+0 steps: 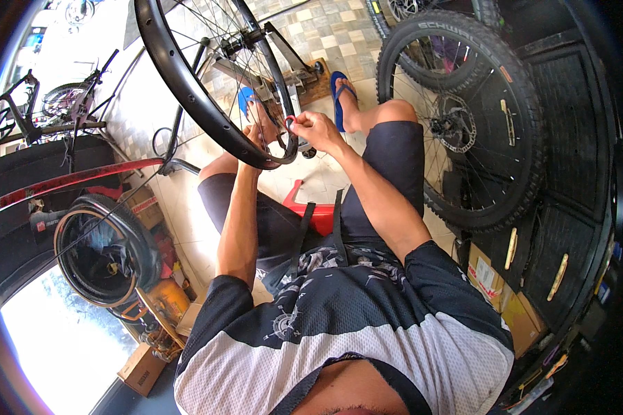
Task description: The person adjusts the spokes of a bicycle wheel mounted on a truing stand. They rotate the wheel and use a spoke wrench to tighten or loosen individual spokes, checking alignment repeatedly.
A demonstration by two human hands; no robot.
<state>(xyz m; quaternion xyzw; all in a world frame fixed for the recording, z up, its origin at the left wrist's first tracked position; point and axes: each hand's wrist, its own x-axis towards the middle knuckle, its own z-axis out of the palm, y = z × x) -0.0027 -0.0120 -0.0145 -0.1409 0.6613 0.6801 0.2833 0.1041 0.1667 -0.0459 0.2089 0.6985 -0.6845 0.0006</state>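
Observation:
A bare black bicycle wheel rim (180, 90) with spokes stands upright in a metal truing stand (291, 52) in front of me. My right hand (313, 130) pinches a small red ring-shaped tool (290, 122) at the right side of the rim's lower part, among the spokes. My left hand (256, 142) has its fingers curled at the spokes just left of it, partly behind the rim; what they hold is hidden. My feet in blue flip-flops rest either side of the stand, and a red seat (322, 221) shows between my legs.
Tyred wheels (533, 159) lean against dark cabinets (560, 207) at the right. At the left are bike frames (28, 117), a long red frame tube (69, 181), stacked tyres (142, 242) and cardboard boxes (138, 370). Tiled floor (339, 41) lies around the stand.

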